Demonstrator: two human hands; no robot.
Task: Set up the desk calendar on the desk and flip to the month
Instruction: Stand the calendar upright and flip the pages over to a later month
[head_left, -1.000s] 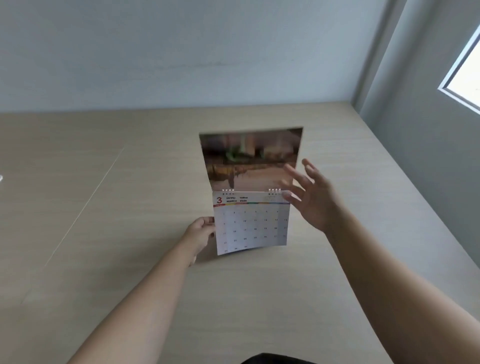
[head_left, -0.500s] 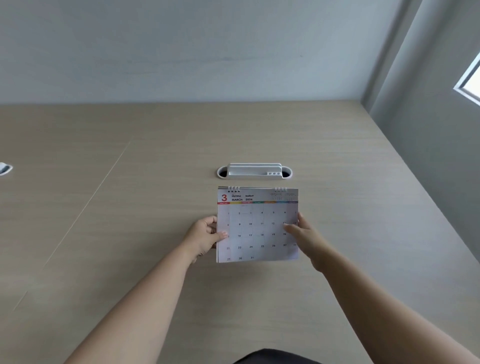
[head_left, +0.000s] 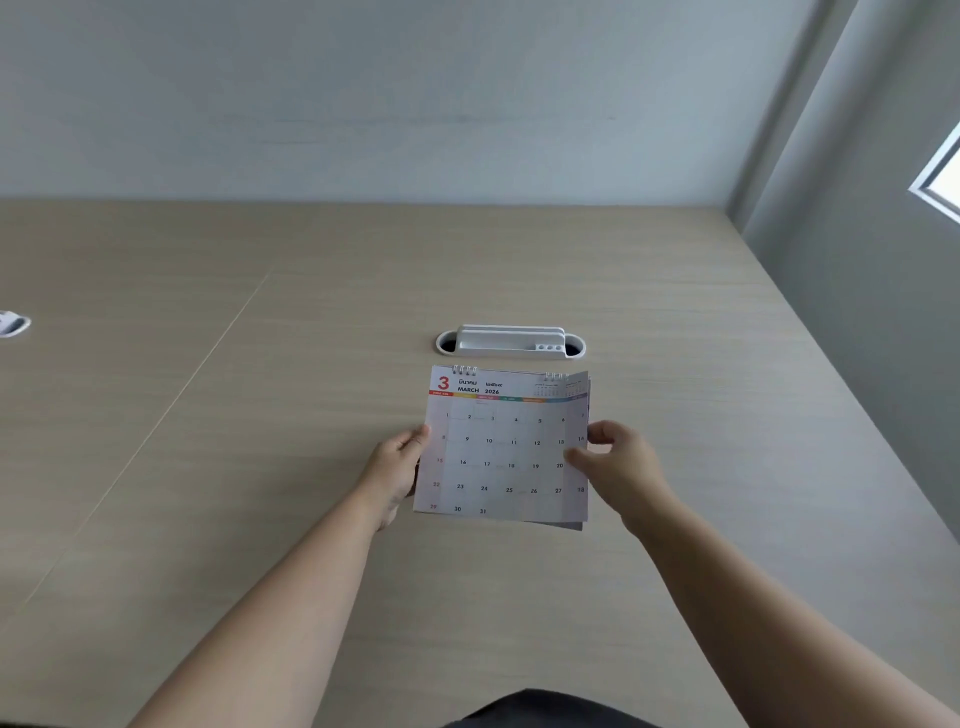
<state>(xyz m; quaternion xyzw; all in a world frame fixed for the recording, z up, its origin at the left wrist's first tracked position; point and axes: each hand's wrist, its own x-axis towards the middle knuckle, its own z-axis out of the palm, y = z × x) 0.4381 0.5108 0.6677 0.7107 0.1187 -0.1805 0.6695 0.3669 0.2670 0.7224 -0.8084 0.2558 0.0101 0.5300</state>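
A spiral-bound desk calendar (head_left: 504, 447) shows the March 2026 page, with a red 3 at its top left. It is held over the light wooden desk (head_left: 260, 467), tilted toward me. My left hand (head_left: 397, 465) grips its left edge, thumb on the front. My right hand (head_left: 615, 465) pinches the right edge, thumb on the page near 20. The stand behind the pages is hidden; only a sliver of other sheets shows at the lower right corner.
A white oval cable port with a raised cover (head_left: 510, 343) sits in the desk just behind the calendar. Another white port (head_left: 13, 323) is at the far left edge. Walls close the desk at the back and right; a window (head_left: 943, 176) is at right.
The upper page with the photo has been flipped over the back and out of sight. My right hand came down from the raised page and took hold of the right edge.
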